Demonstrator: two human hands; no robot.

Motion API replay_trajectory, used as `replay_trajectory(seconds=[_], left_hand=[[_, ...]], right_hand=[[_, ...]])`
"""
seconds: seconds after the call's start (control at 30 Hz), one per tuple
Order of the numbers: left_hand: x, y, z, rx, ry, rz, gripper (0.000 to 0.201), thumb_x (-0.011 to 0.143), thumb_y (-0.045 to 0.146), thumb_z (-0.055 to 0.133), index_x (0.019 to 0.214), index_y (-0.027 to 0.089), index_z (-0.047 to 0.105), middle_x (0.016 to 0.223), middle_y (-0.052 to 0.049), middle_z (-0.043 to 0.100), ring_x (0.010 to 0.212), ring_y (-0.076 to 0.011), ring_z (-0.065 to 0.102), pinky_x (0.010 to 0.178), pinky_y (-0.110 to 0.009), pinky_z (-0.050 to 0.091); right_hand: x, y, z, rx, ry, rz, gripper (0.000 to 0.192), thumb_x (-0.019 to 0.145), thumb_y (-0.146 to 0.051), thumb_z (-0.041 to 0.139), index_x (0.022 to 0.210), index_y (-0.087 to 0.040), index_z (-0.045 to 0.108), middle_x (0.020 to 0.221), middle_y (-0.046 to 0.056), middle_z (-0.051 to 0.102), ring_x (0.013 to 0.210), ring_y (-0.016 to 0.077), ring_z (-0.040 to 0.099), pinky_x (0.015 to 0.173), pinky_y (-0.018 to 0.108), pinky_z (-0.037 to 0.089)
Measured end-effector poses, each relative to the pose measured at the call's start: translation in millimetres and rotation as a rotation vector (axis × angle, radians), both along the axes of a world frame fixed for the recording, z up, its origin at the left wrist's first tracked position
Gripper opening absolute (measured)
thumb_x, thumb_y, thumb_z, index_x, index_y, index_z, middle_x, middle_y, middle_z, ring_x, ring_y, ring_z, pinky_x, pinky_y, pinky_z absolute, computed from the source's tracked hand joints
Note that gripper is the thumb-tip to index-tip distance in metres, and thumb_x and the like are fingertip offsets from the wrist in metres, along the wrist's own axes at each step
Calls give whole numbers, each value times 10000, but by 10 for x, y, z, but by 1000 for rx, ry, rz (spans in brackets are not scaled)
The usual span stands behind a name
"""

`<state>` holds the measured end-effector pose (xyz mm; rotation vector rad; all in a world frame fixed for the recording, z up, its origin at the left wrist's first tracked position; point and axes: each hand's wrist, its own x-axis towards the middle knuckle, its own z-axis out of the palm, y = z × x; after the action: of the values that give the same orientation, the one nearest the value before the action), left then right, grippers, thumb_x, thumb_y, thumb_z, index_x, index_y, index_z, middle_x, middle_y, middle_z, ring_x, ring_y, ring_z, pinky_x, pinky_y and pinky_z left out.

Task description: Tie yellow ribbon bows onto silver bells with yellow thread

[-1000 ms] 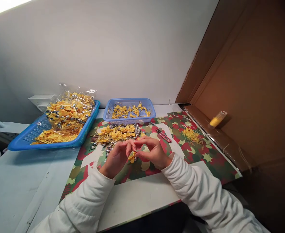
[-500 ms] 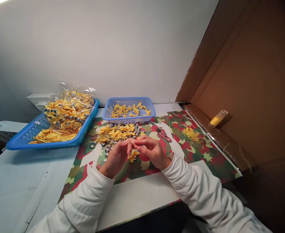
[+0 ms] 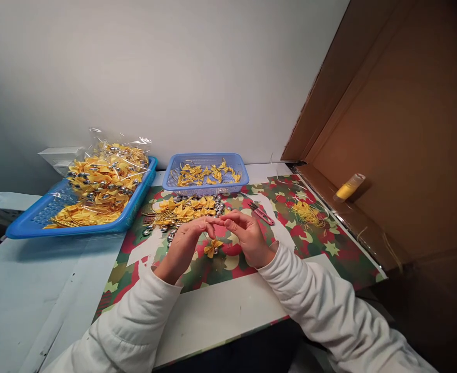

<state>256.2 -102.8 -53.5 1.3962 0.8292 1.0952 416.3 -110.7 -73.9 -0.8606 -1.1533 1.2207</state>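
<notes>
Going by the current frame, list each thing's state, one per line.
Left hand: fingertips meeting the other hand's
Right hand: fingers bent
Yellow bow: below the hands, apparently hanging
Clear bag: containing yellow and silver pieces
Large basket: holding the bag
Small basket: part-filled with bows
Snips: lying on the mat
Loose thread: tangled
Spool: wound with yellow thread

The bow [image 3: 212, 248] below the grip [image 3: 219, 221] was yellow, above a mat [image 3: 232, 263] mottled green, red and cream; beyond, the tray [image 3: 228, 188] was lavender-blue, while the snips [image 3: 261, 213] right of the grip were pink.
</notes>
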Motion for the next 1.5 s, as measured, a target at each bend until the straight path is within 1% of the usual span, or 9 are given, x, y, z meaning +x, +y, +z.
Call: replay_trajectory(seconds=[0.4,0.53,0.73,0.87,1.0,1.1,1.33,1.4,1.5], left_hand=[[-121,49,46,529,481,-57,261,891,279,523,950,250,776,1010,-47,772,961,-246,642,883,-367,433],[-114,58,41,551,583,-127,291,922,296,476,958,248,760,1082,-49,751,1036,-251,615,935,-377,415],[-90,57,-78,459,739,-17,371,839,328,596,1183,192,626,1158,-106,691,1056,-277,604,902,-411,466],[-69,67,-117,371,700,-45,192,880,306,539,974,201,670,964,-63,726,846,-210,654,732,-326,515],[-72,64,-45,465,533,26,120,878,234,560,838,195,666,818,-35,715,748,-167,649,665,-276,504],[-106,72,-12,580,474,-78,108,866,172,573,819,200,666,839,-29,716,797,-155,657,740,-271,510],[-193,117,-28,638,792,-293,234,702,54,512,791,210,662,852,-10,705,841,-179,613,770,-292,487],[-192,113,-3,618,801,-263,211,699,102,536,831,210,659,872,-17,701,847,-194,608,774,-313,490],[-152,97,35,555,690,-82,112,802,240,584,884,202,650,902,-36,704,847,-198,623,767,-324,495]], right_hand=[[199,101,109,8,149,-83,260,706,-463,760,801,-229,700,840,21,701,836,170,639,846,353,523],[266,80,219,42,172,-38,222,730,-432,752,800,-227,705,872,26,744,882,192,685,916,402,527],[315,51,292,71,174,40,161,766,-379,729,803,-223,716,857,12,766,810,175,709,835,363,569],[323,57,303,52,216,44,104,778,-325,719,784,-222,716,842,-4,769,774,154,714,794,316,575],[362,91,311,53,287,16,84,768,-307,725,766,-226,701,819,-17,769,768,135,713,810,296,574],[398,120,324,54,292,-34,116,754,-327,729,758,-221,682,815,-10,766,761,140,714,826,316,575],[390,157,282,79,223,-44,133,755,-334,728,753,-211,678,797,-9,762,740,136,704,801,313,570],[380,162,259,91,169,-46,147,762,-350,726,763,-209,683,794,-3,761,738,139,703,791,312,568],[368,161,236,135,22,-65,172,780,-373,711,776,-201,693,786,17,756,753,154,702,766,317,567]])
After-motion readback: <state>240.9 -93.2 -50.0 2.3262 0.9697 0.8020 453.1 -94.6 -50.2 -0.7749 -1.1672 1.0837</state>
